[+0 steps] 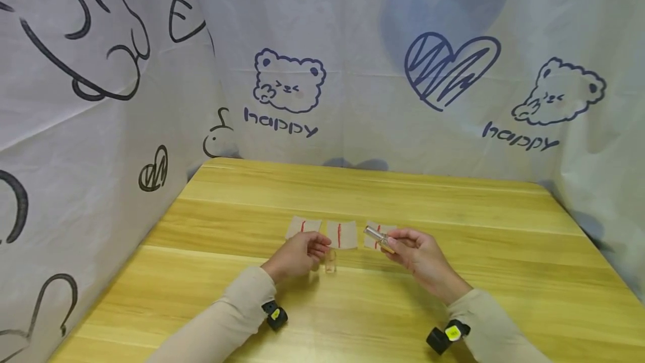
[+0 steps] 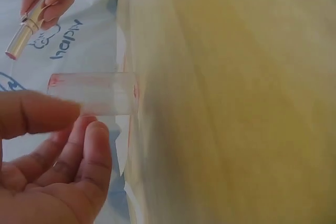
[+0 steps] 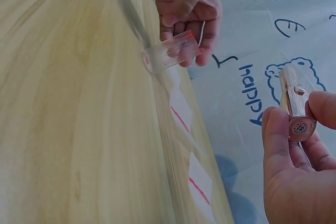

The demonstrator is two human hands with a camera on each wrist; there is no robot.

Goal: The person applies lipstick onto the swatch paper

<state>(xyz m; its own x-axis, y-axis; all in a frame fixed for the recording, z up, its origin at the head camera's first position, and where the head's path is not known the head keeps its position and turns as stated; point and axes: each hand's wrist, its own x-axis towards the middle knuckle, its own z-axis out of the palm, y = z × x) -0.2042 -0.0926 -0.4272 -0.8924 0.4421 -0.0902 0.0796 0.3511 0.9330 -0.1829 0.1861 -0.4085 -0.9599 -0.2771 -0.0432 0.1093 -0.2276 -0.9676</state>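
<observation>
My right hand holds a shiny metallic lipstick over the right-hand paper piece. In the right wrist view the lipstick is pinched between thumb and fingers, its round labelled base showing. A reddish tip is visible on the lipstick in the left wrist view. A clear cap with red smears stands upright on the table. Close beside the cap is my left hand, fingers loosely bent and not wrapped round it. Whether a fingertip touches it I cannot tell.
Three pieces of beige paper, left, middle and right, lie in a row on the wooden table, each with a red line. White drawn-on curtains stand behind the table and along its left.
</observation>
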